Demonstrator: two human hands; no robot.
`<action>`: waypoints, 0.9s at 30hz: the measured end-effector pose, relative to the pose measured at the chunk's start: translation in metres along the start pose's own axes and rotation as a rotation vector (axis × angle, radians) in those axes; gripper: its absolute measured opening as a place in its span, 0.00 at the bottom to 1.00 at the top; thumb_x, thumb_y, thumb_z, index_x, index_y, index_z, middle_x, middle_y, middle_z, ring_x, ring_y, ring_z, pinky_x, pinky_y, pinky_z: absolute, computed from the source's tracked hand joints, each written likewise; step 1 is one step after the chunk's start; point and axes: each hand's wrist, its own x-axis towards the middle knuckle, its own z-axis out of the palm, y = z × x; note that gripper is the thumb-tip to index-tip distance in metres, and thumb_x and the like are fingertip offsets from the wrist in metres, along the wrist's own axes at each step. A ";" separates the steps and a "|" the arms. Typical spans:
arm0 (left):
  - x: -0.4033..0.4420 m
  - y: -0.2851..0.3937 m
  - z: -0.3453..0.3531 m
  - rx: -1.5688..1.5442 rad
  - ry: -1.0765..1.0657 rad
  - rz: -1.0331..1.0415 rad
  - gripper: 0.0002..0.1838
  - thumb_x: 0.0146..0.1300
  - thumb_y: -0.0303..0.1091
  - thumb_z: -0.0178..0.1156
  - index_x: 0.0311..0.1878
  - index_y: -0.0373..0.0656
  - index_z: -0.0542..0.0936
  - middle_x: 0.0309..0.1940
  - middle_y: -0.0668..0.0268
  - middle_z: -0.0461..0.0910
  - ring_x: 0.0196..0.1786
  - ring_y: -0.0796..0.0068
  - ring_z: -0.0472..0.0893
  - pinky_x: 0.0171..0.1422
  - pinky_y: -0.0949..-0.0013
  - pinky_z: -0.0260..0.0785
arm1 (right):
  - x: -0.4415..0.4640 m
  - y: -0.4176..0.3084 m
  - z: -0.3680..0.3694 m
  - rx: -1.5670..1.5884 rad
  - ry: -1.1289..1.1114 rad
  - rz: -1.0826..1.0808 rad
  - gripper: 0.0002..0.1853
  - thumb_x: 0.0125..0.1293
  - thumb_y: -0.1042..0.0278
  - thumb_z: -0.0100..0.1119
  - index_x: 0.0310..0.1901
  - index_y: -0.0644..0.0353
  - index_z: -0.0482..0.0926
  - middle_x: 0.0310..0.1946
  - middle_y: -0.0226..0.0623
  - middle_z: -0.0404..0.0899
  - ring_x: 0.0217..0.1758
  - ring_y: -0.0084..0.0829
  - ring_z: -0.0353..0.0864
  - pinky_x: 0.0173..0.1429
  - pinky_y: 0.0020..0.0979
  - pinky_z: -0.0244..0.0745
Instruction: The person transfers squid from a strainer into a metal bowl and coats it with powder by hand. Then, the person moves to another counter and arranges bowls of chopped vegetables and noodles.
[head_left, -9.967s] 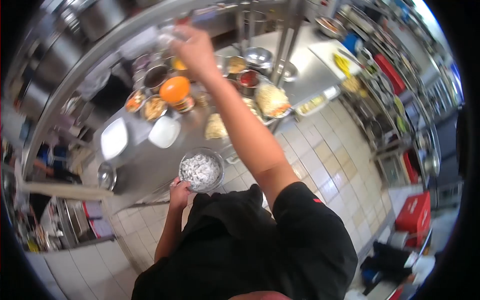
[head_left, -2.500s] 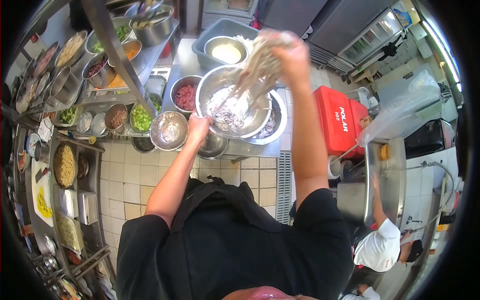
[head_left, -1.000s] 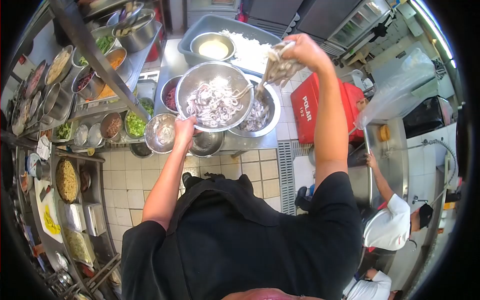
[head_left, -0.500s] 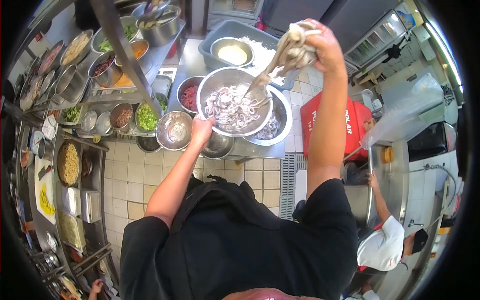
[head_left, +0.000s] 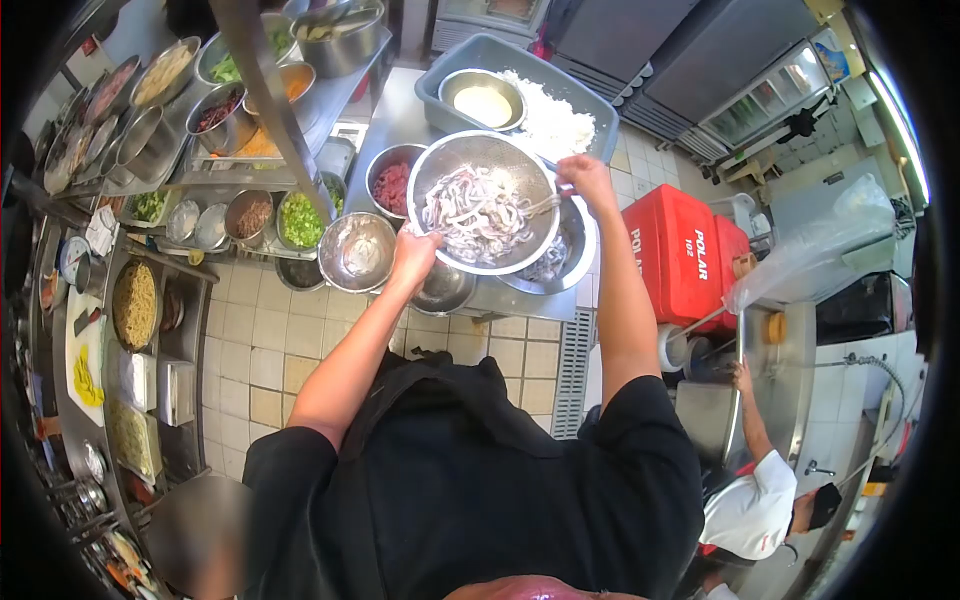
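Note:
My left hand (head_left: 413, 254) grips the near-left rim of a metal colander (head_left: 440, 160). Pale squid strips (head_left: 480, 222) lie heaped inside it. At the colander's right rim is my right hand (head_left: 588, 184), its fingers pinched together. A few strips reach toward those fingers, but whether they hold strips or the rim is unclear. Partly beneath the colander sits a wide metal bowl (head_left: 585, 245) with more greyish squid. A bowl of red raw meat (head_left: 391, 183) stands to the left, and a smeared, whitish-coated bowl (head_left: 357, 252) is closer to me.
Behind the colander, a grey tub (head_left: 432, 85) contains white rice-like food and a bowl of pale yellow liquid (head_left: 482, 102). Shelves of food containers (head_left: 300, 219) run along the left. A red cooler (head_left: 672, 245) stands right. A co-worker in white (head_left: 752, 505) reaches over a sink.
My right hand has come down from high above, where it held a clump of squid, to the colander's right rim. More squid lies in the colander. My left hand keeps its grip.

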 end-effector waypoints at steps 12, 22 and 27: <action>0.000 -0.008 -0.004 0.013 0.044 0.005 0.16 0.48 0.20 0.53 0.43 0.31 0.77 0.31 0.65 0.78 0.28 0.76 0.76 0.29 0.72 0.68 | 0.076 0.225 0.043 -0.062 -0.150 -0.024 0.16 0.57 0.61 0.61 0.42 0.65 0.83 0.42 0.51 0.83 0.44 0.40 0.83 0.49 0.36 0.73; -0.003 0.006 -0.004 -0.071 -0.018 -0.122 0.12 0.49 0.19 0.51 0.38 0.33 0.76 0.29 0.64 0.78 0.27 0.73 0.79 0.29 0.70 0.75 | -0.012 0.051 -0.017 -0.264 0.030 0.017 0.20 0.43 0.69 0.70 0.38 0.72 0.82 0.28 0.42 0.83 0.32 0.31 0.81 0.39 0.32 0.76; 0.003 -0.002 -0.007 -0.019 -0.007 -0.134 0.11 0.49 0.20 0.51 0.37 0.32 0.76 0.28 0.63 0.77 0.25 0.73 0.78 0.27 0.70 0.73 | -0.043 -0.037 -0.048 -0.130 0.072 -0.118 0.17 0.45 0.72 0.68 0.38 0.71 0.81 0.28 0.40 0.82 0.27 0.27 0.80 0.34 0.29 0.76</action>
